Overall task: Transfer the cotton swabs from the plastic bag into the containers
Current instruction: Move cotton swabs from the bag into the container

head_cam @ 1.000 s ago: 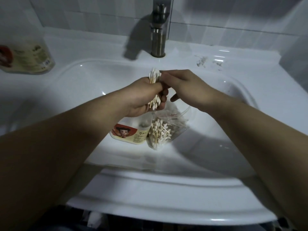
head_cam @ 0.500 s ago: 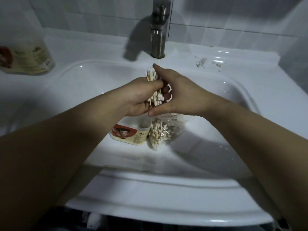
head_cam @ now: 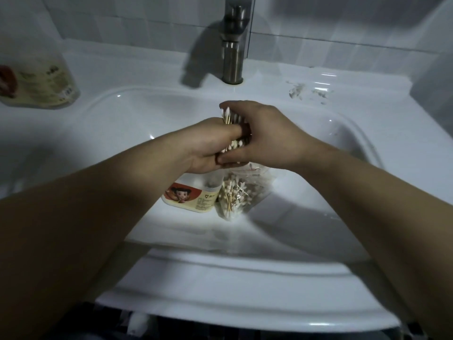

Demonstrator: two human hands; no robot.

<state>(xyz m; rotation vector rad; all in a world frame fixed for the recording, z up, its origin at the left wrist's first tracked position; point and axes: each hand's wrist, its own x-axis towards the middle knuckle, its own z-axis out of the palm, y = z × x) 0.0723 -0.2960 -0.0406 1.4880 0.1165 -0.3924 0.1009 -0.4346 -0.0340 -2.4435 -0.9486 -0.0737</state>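
— While both forearms reach in over the near rim of the white sink (head_cam: 245,303), what lies closest in the basin?

— A clear plastic bag (head_cam: 255,192), resting on the basin floor with loose cotton swabs (head_cam: 230,200) heaped inside it. Touching its left side is a container (head_cam: 193,197) with a cartoon label. Its top is hidden under the hands, so I can't tell what is in it.

— And the hands themselves?

— Just above the bag and container, pressed together. The left hand (head_cam: 208,146) is curled round a bundle (head_cam: 228,116) of swabs held roughly upright. White tips poke out above the fist and more show below it. The right hand (head_cam: 264,136) wraps the same bundle from the other side, with its fingers bent over the top tips and its thumb meeting the left hand underneath.

— So both are gripping it?

— Yes, both close on that one bundle.

— Farther back?

— A metal faucet (head_cam: 234,45) stands at the middle of the sink's rear ledge (head_cam: 355,84), with greyish smudges (head_cam: 297,89) to its right. Far left on the counter sits a second container (head_cam: 36,79), similarly labelled and blurred. A tiled wall (head_cam: 343,20) rises behind.
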